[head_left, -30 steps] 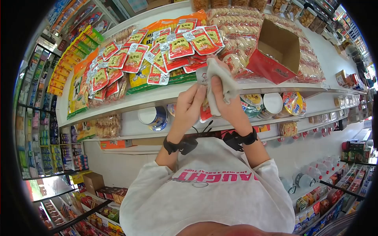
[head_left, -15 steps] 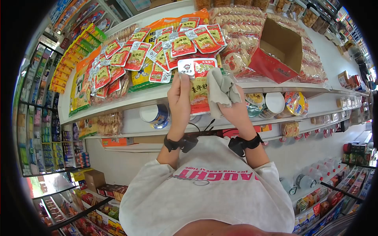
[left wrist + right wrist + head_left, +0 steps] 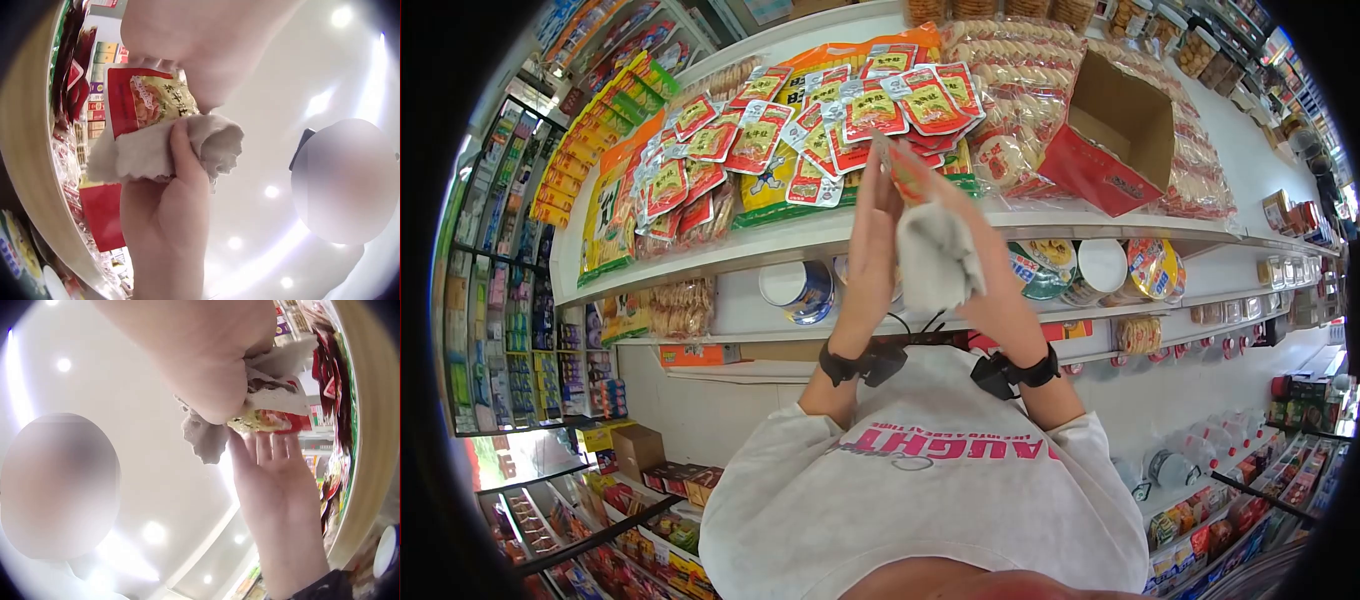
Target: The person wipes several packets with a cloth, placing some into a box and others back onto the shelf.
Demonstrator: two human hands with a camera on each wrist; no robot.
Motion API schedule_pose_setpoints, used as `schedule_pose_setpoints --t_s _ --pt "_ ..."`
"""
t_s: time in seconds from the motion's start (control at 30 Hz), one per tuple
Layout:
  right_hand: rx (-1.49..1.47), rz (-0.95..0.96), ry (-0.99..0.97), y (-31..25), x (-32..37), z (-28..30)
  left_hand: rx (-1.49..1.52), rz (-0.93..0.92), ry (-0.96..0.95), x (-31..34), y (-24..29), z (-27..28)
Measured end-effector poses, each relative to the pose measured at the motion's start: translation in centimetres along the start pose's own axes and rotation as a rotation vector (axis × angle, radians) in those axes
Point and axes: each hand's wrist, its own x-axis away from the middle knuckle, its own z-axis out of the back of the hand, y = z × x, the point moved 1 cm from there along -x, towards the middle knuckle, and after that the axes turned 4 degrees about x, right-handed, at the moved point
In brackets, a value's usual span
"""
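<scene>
A grey-white cloth is gripped in my right hand, its thumb laid across the folds in the left wrist view. My left hand holds a red-and-white snack packet near its edge, with its fingers behind the packet in the right wrist view. The cloth lies against the packet's printed face and covers its lower part. Both hands are close together above the shelf's front edge, the packet tilted nearly edge-on in the head view. Beyond them lies a pile of similar packets.
The pile rests on large yellow-and-green bags on the white shelf. To the right stand an open red cardboard box and bagged round biscuits. Below, a lower shelf carries a blue tub and several instant noodle bowls.
The packet, facing the head camera half a second ago, has turned nearly edge-on. Both hands have come closer together, and the cloth has shifted left with my right hand.
</scene>
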Motion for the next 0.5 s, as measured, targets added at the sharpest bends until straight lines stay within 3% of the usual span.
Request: schedule_pose_setpoints --t_s 0.13,0.27,0.4,0.5 --pt "0.134 0.084 -0.137 -1.7 -0.5 -2.4 0.720 0.131 -0.014 0.2 -0.3 -0.9" --pt "0.277 0.111 -0.171 -1.3 -0.7 -2.3 0.516 0.208 0.210 1.0 -0.2 1.8" --pt "0.343 0.104 -0.031 -0.3 -1.2 -2.4 0.804 0.306 0.136 1.3 -0.1 2.2" --pt "0.410 0.087 0.034 -0.5 -1.0 -2.5 0.532 0.286 0.258 1.1 0.5 1.5"
